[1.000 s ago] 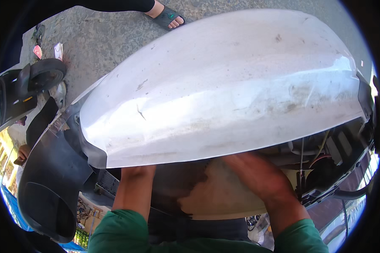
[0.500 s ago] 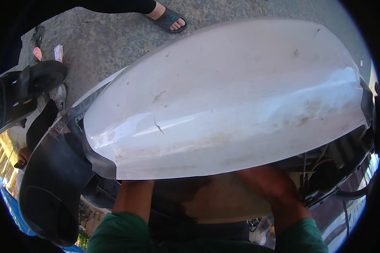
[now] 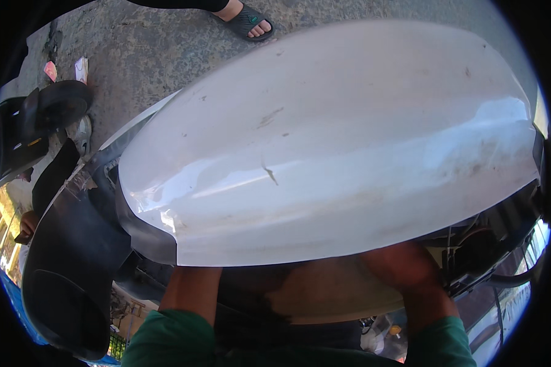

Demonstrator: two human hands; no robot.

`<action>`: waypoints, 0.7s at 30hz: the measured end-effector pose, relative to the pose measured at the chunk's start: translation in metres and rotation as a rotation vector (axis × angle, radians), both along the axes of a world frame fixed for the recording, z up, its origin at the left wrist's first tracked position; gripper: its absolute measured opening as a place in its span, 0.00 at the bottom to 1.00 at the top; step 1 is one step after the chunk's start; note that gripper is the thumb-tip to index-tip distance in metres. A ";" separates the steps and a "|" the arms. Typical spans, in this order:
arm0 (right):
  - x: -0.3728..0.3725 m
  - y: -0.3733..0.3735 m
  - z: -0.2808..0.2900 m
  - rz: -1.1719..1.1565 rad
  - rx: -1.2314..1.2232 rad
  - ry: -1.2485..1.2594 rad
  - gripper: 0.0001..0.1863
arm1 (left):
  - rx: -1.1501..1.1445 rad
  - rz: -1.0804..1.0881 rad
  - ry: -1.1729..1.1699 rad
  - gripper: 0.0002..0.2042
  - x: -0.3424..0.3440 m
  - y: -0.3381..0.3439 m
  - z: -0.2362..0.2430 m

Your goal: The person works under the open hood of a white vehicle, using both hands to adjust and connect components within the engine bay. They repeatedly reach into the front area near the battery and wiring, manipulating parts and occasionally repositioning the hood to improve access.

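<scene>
A big, curved white body panel (image 3: 349, 140) with brown scuffs and scratches fills the middle of the view. It has a dark grey edge trim (image 3: 150, 238) at its lower left corner. My left forearm (image 3: 191, 290) goes up beneath the panel's near edge, and that hand is out of sight. Farther right, my right hand (image 3: 398, 263) reaches under the same edge; it is in shadow and its fingers are hidden. Between my arms lies a tan surface (image 3: 330, 293) in shade below the panel.
At left stands a large black curved vehicle part (image 3: 67, 281). Dark framework with thin cables (image 3: 471, 251) sits at right. Another person's sandalled foot (image 3: 251, 24) is on the far ground, a person's hand (image 3: 27, 226) at far left. A black wheel (image 3: 64, 107) stands upper left.
The white panel has shifted to the right, its scuffs now farther right, and its near left corner is slightly lower. My right arm has moved a little to the right with it.
</scene>
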State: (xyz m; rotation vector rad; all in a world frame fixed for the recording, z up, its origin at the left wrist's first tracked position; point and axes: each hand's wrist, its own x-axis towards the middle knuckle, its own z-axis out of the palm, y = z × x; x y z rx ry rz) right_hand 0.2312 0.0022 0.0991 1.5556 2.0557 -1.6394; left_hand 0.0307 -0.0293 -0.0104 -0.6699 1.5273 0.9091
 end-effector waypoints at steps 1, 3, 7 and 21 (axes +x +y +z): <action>0.002 -0.001 0.006 -0.010 0.018 -0.032 0.38 | 0.019 -0.014 -0.026 0.27 0.006 0.007 0.001; 0.004 -0.001 0.007 -0.019 0.041 -0.063 0.38 | 0.035 -0.034 -0.047 0.27 0.012 0.013 0.002; 0.008 -0.002 -0.010 -0.016 0.072 -0.091 0.39 | 0.049 -0.054 -0.054 0.27 0.017 0.018 -0.006; -0.003 0.019 0.028 -0.071 0.134 -0.311 0.47 | 0.076 -0.070 0.017 0.25 0.032 0.018 0.038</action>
